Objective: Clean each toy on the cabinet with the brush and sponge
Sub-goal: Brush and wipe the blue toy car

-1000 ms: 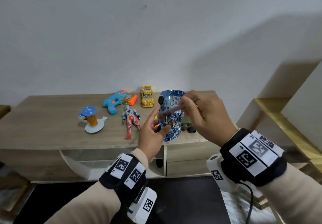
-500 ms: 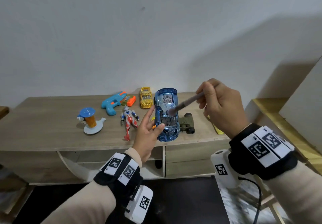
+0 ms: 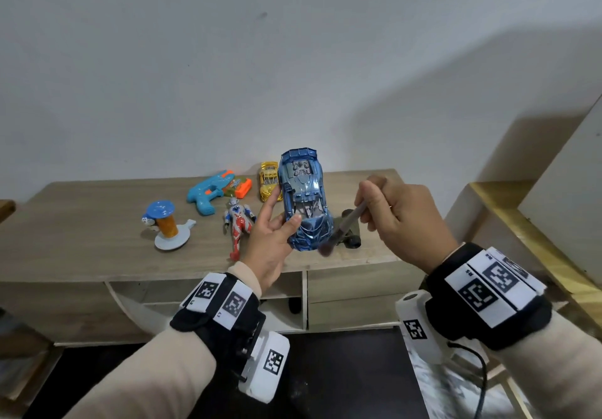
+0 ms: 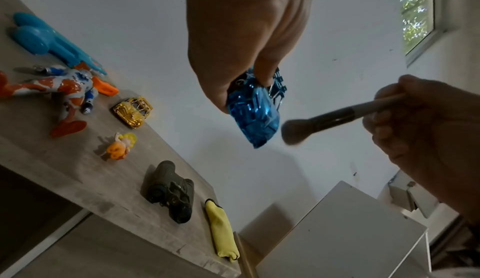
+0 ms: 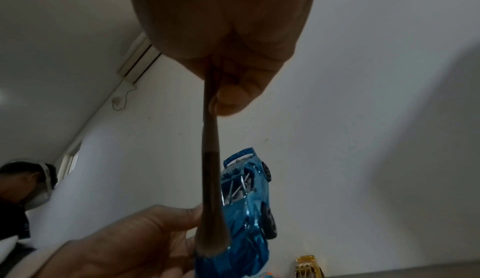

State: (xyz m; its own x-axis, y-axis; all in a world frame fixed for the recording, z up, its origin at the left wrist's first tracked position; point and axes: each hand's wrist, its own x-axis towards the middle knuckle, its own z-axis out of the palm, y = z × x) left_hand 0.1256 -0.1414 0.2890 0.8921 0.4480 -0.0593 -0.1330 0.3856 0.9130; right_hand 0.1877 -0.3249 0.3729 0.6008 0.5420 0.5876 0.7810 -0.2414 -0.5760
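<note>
While the left hand (image 3: 267, 239) pinches the blue car (image 3: 304, 200) above the cabinet (image 3: 97, 239), the right hand (image 3: 400, 220) grips the brush (image 3: 342, 228) by its nose — dusting under way; next, probably sweep the hood — the sponge (image 4: 222, 229) waits.

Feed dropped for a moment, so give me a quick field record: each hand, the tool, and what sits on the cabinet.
left hand: holds blue toy car above cabinet
right hand: grips brush
brush head: at the car's nose
on cabinet: gold car, water gun, figure, binoculars, yellow sponge
</note>
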